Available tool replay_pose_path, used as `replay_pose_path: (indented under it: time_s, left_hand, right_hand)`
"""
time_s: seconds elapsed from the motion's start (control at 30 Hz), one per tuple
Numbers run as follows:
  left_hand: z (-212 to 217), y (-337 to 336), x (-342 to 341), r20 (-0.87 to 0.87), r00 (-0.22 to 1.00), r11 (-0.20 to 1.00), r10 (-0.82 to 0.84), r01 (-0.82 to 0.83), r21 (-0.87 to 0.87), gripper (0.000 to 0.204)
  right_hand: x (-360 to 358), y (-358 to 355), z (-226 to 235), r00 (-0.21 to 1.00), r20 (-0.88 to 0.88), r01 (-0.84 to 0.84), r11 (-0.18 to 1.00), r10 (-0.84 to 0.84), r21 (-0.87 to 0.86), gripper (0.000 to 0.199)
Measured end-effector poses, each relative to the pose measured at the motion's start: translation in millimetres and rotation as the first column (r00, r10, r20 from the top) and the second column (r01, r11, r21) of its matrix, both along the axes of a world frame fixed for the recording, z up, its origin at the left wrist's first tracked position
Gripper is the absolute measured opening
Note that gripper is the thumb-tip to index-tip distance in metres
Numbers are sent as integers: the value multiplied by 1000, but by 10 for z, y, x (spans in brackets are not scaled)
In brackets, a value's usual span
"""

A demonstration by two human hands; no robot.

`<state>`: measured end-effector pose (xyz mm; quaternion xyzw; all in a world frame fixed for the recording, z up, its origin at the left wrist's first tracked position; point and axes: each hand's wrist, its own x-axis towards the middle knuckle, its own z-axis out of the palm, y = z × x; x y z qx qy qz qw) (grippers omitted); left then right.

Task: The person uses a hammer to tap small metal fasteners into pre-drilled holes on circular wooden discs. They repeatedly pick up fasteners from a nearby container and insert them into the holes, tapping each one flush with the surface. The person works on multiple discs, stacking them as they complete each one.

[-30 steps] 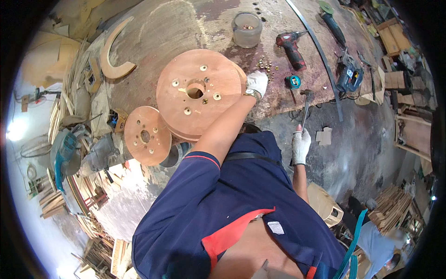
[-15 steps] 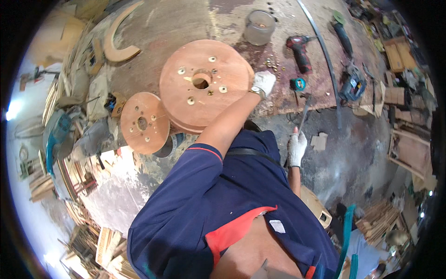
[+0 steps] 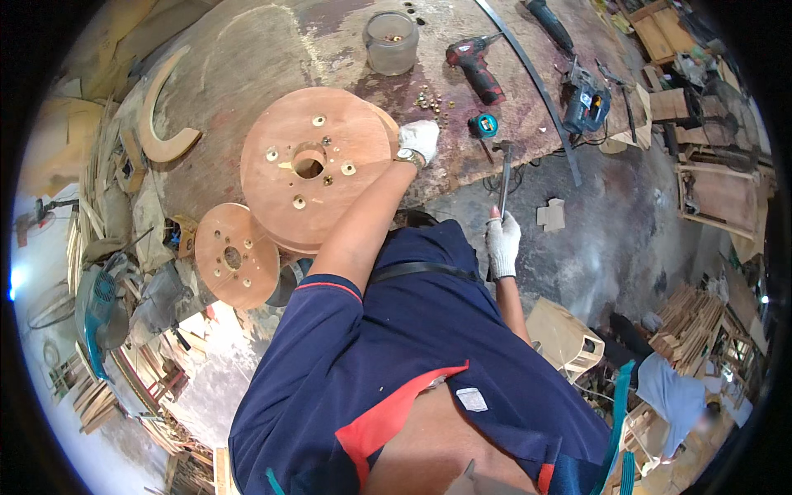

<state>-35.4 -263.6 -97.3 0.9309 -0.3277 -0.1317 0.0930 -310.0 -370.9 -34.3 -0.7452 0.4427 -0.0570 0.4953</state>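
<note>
My right hand [image 3: 503, 245], in a white glove with a bare thumb, is wrapped round the handle of a hammer [image 3: 505, 177] at the table's near edge. My left hand [image 3: 419, 140], gloved, with a watch at the wrist, is closed beside the right rim of a large round wooden disc [image 3: 272, 124]; whatever its fingers hold is hidden. Around the disc's square-looking centre hole sit several pale-ringed holes and small metal inserts. Just beyond my left hand lie loose brass threaded inserts [image 3: 431, 102]. A smaller drilled wooden disc [image 3: 216, 264] leans at the near left.
Beyond the inserts stand a clear jar [image 3: 391, 51] and a red-black cordless drill [image 3: 477, 73]. A teal tape measure [image 3: 484, 125], a long metal strip [image 3: 536, 82] and a jigsaw [image 3: 584, 103] lie rightward. A curved wooden piece [image 3: 153, 115] is far left. Another person [image 3: 672, 392] is at lower right.
The whole view has shifted, so the table and tools appear farther left. Both hands keep nearly the same places relative to the disc and table edge.
</note>
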Motion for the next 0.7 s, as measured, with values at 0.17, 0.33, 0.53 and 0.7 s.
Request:
replay_pose_path:
  time_s: [0.17, 0.33, 0.53, 0.7]
  left_hand:
    - [-46, 18, -38, 79, 997, 997, 24, -18, -72, 24]
    - [184, 3, 4, -79, 997, 998, 7, -12, -66, 27]
    - [-13, 10, 20, -2, 995, 969, 96, -94, -227, 23]
    - [272, 15, 17, -178, 983, 997, -48, 57, 44, 40]
  right_hand:
    - [11, 9, -41, 999, 51, -7, 999, 5, 37, 43]
    - [102, -13, -15, 1000, 15, -28, 998, 27, 49, 44]
    - [237, 12, -3, 993, 43, -106, 992, 110, -71, 45]
    - [282, 67, 167, 996, 34, -81, 997, 81, 13, 41]
